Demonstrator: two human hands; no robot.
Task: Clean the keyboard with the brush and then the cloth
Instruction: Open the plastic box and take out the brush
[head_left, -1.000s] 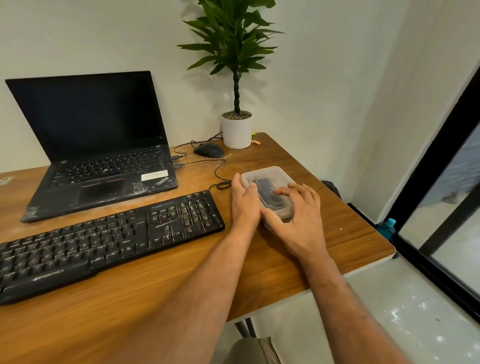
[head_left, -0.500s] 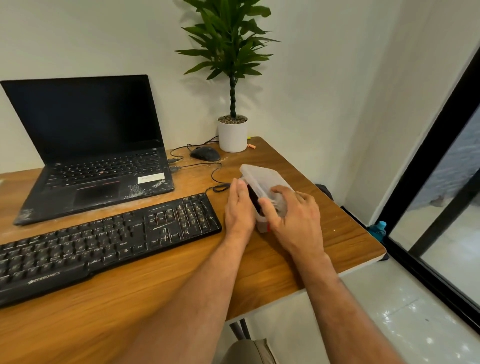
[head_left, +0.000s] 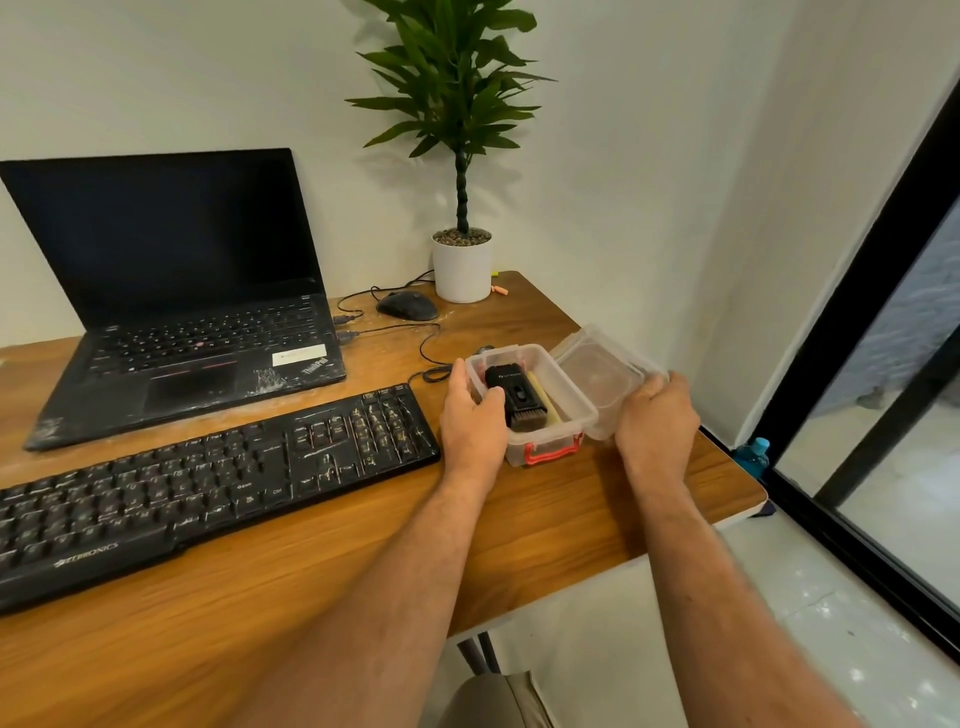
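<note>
Lid (head_left: 602, 375) now lifted clear in right hand (head_left: 655, 420), left hand (head_left: 474, 422) gripping box (head_left: 545, 441); unpacking step, next take brush (head_left: 517, 397) out.

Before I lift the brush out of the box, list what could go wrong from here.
1. The lid is held tilted near the desk's right edge by the right hand; set down carelessly, it could slide off onto the floor.
2. The plastic box looks light; pulling the brush out may drag it unless the left hand holds it.
3. A cable loops just behind the box; moving the box could snag it.
</note>
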